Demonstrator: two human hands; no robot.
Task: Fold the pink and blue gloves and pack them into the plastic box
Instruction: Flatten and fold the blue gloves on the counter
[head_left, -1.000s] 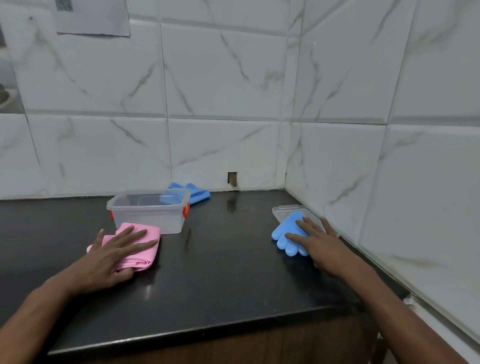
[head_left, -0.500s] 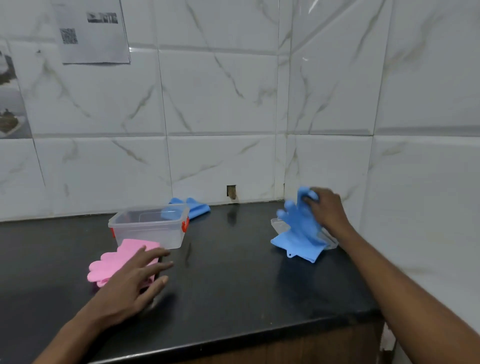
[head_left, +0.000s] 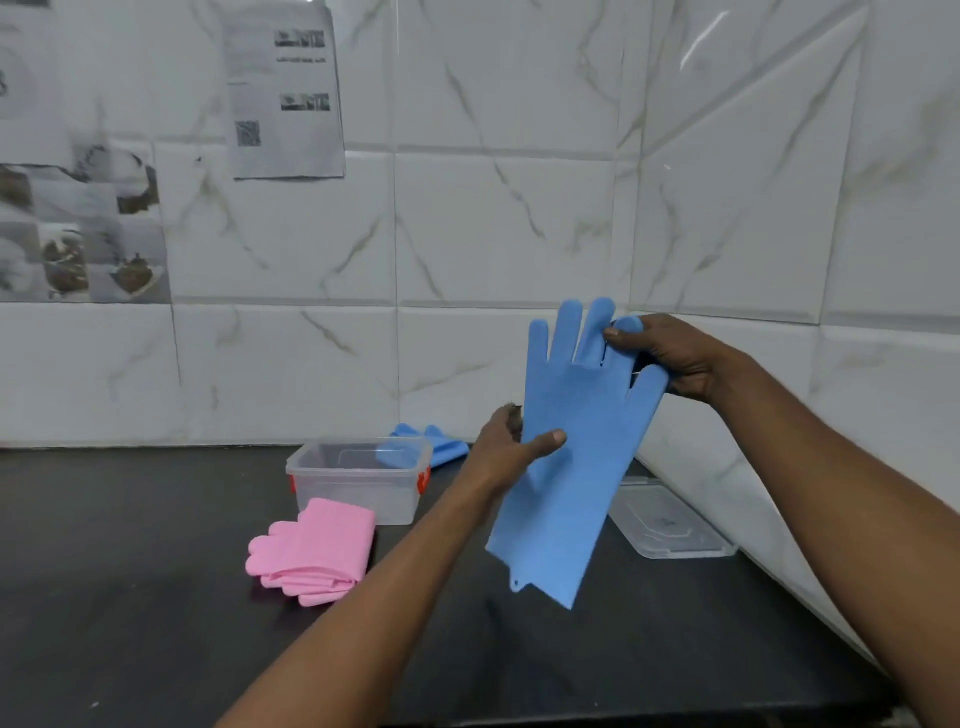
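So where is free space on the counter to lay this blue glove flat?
The counter is bare in front, between the pink gloves and the lid, and left of the plastic box. It is crowded at the back, where the second blue glove lies behind the box.

folded gloves (head_left: 317, 551) before box (head_left: 358, 491) | lid (head_left: 670, 525) right of box | spare glove (head_left: 448, 446) behind box | all on counter (head_left: 130, 597)

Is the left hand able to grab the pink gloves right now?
Probably not yet: the left hand grips the blue glove. Nothing covers the pink gloves, lying in front of the plastic box, so once it lets go the way looks free.
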